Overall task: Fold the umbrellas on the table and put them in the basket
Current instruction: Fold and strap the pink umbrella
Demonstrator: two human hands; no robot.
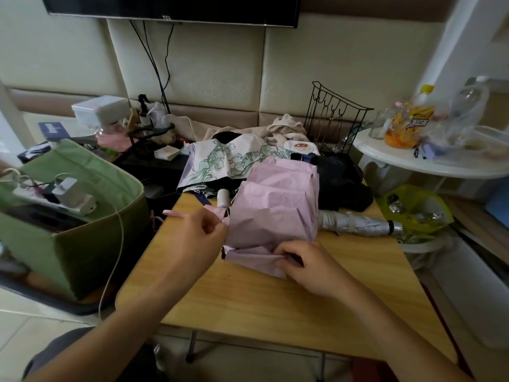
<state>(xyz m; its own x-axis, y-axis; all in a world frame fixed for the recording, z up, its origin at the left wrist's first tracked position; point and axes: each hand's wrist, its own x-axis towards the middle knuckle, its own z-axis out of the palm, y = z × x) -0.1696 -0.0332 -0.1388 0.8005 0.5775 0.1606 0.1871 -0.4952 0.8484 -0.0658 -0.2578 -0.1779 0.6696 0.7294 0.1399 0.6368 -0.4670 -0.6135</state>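
Little here can be read. Above me, the bottom edge of the black television (170, 6) carries the small letters "TCL" at its centre. To my right, on the round white side table (429, 161), the yellow-capped orange drink bottle (413, 119) has bold blue characters on its label, too blurred for me to make out.

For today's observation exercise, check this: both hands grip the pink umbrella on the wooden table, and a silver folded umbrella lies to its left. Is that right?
One detail is wrong. In the head view, the silver folded umbrella lies to the right of the pink umbrella, not its left. Both hands, left and right, do grip it on the wooden table.
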